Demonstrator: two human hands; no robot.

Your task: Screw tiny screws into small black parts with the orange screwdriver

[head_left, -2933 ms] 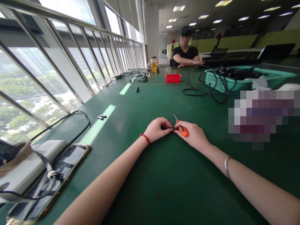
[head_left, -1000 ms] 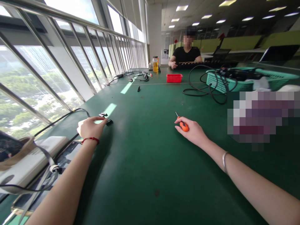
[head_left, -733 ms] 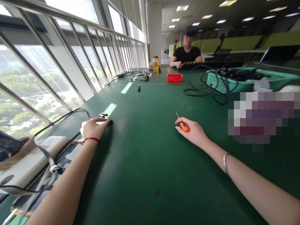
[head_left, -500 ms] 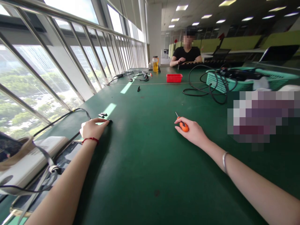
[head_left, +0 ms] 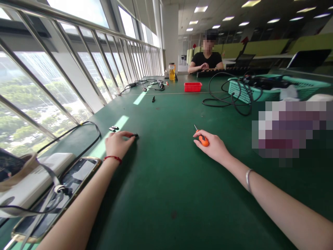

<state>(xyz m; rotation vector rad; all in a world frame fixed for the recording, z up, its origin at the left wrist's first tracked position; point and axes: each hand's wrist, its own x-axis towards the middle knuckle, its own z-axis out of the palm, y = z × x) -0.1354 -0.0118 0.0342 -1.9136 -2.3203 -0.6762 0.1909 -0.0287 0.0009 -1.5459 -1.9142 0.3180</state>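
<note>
Between the thumb and fingertips of my left hand [head_left: 118,143] is a small black part [head_left: 135,135], too small to name, held just above or on the green tabletop [head_left: 161,166]. Small dark pieces [head_left: 113,128] lie just beyond that hand. My right hand [head_left: 213,145] is closed around a screwdriver [head_left: 204,140] with an orange and black handle. The screwdriver's thin metal shaft points away from me and a little left. Another small black part [head_left: 153,99] lies farther up the table.
A red tray [head_left: 193,87] and a jar of yellow liquid [head_left: 172,72] stand at the far side. Black cables spill from a teal basket [head_left: 238,92] at right. A phone [head_left: 78,177] and white power strip [head_left: 49,173] lie at left. A person [head_left: 206,60] sits opposite.
My left hand has moved to the right with the small black part, away from the dark pieces. More of the phone shows now. My right hand stays in place with the screwdriver.
</note>
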